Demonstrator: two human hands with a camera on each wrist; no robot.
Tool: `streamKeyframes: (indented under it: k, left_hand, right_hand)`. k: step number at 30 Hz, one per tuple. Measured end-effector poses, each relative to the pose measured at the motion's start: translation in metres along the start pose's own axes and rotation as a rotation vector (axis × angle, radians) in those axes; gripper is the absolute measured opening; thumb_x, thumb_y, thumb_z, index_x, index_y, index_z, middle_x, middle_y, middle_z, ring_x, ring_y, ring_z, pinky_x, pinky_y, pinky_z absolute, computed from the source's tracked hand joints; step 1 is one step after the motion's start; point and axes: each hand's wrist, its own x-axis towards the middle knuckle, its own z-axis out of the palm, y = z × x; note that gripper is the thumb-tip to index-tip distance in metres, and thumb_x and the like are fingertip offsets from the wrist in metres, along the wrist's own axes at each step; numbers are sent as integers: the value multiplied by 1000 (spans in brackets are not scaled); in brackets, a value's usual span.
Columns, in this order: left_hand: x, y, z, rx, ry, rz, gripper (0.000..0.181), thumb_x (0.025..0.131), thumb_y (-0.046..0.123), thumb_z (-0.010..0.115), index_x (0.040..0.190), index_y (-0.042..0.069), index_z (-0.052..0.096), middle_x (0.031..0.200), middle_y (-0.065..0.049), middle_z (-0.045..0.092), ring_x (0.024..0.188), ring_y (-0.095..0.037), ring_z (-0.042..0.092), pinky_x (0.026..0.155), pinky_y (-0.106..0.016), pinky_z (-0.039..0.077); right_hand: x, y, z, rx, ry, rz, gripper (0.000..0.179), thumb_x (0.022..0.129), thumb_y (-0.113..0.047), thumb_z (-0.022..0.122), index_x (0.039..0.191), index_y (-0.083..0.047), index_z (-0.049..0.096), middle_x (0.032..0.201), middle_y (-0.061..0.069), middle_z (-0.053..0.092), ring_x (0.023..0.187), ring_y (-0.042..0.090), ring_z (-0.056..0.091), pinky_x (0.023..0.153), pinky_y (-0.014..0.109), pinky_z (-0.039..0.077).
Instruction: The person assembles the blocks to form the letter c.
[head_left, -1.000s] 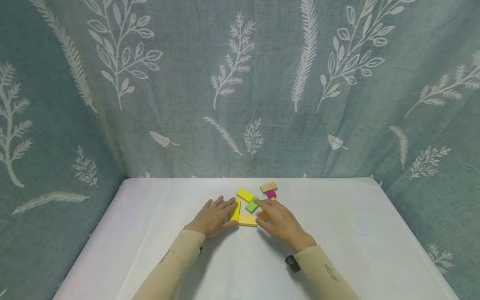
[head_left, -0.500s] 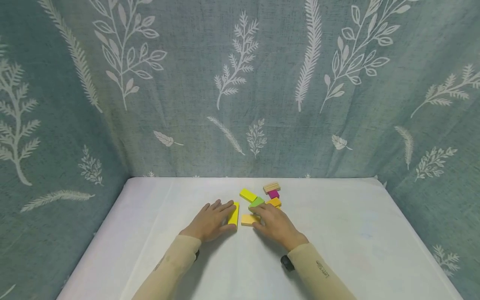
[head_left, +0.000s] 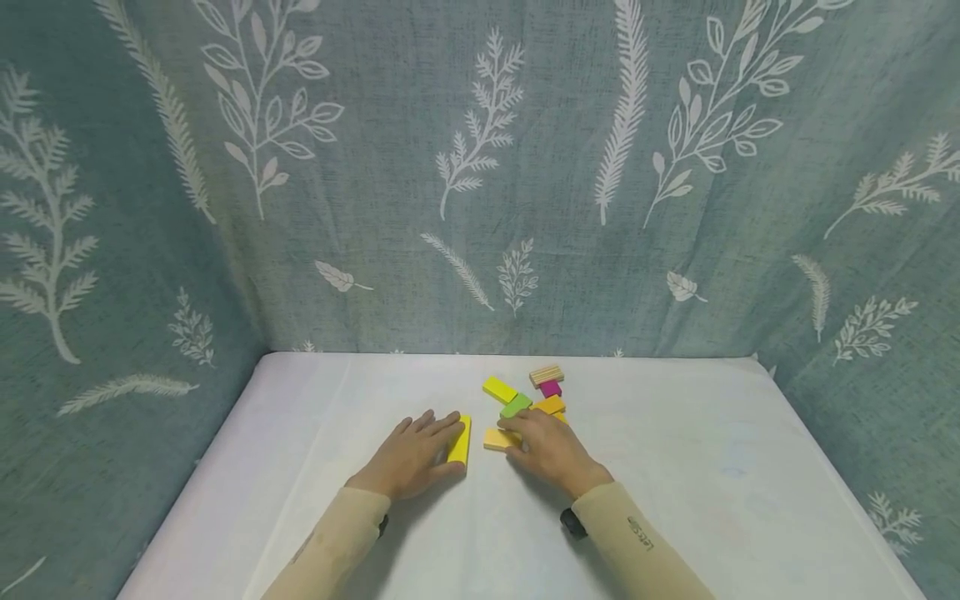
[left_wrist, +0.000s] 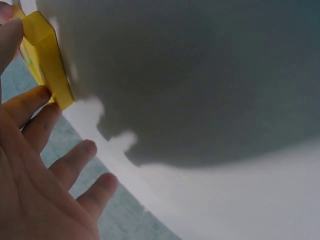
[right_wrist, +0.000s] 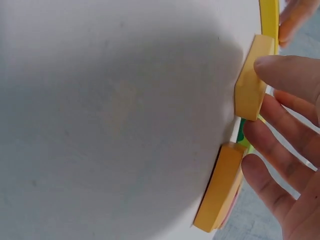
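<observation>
My left hand (head_left: 411, 457) lies over a long yellow block (head_left: 461, 443) on the white table, holding it between thumb and fingers. In the left wrist view, the thumb touches one end of this yellow block (left_wrist: 52, 62) and two fingertips the other; the remaining fingers are spread. To the right, my right hand (head_left: 553, 452) pinches a pale orange block (head_left: 498, 440), partly covered by the hand. The right wrist view has the thumb on the near face of the pale orange block (right_wrist: 248, 82), fingers behind it. An orange block (right_wrist: 218, 187) lies close to its outer fingers.
Beyond the right hand sit a green block (head_left: 516, 405), a yellow block (head_left: 500, 389), an orange block (head_left: 550, 405), a magenta block (head_left: 551, 389) and a ribbed wooden block (head_left: 547, 376). A patterned curtain (head_left: 390, 208) rises behind the table (head_left: 675, 467).
My left hand has moved left and slightly nearer with the long yellow block, opening a gap to the pale orange block. My right hand has closed in on the pale orange block.
</observation>
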Motion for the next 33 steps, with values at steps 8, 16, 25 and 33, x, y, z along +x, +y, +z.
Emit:
streamKeyframes:
  k: [8,16,25,33]
  left_hand:
    - [-17,-3,3,-5,-10,-21,67,97,57,58,151,19,50,158,0,44,143,-40,40,115,-62,32]
    - [-31,5,5,-36,-5,-2,65,98,55,58,151,18,50,158,-1,43,143,-42,39,114,-64,32]
    - [-34,11,5,-6,37,13,65,99,53,58,151,15,50,159,-2,43,143,-41,39,114,-64,33]
    - [-32,9,5,-1,25,-10,61,98,51,60,147,16,55,154,-2,48,144,-38,39,116,-61,30]
  right_hand:
    - [2,-9,6,-12,-23,26,42,88,-27,81,126,-14,72,119,2,69,109,19,63,99,38,54]
    - [1,-12,13,-64,-4,43,42,90,-29,79,128,-14,70,119,4,68,108,21,64,99,38,54]
    - [0,-11,13,-50,59,17,38,88,-25,81,123,-13,72,113,3,68,99,19,64,93,37,56]
    - [-5,-3,9,-27,135,-32,37,86,-22,83,120,-14,73,108,-1,66,92,15,62,85,34,57]
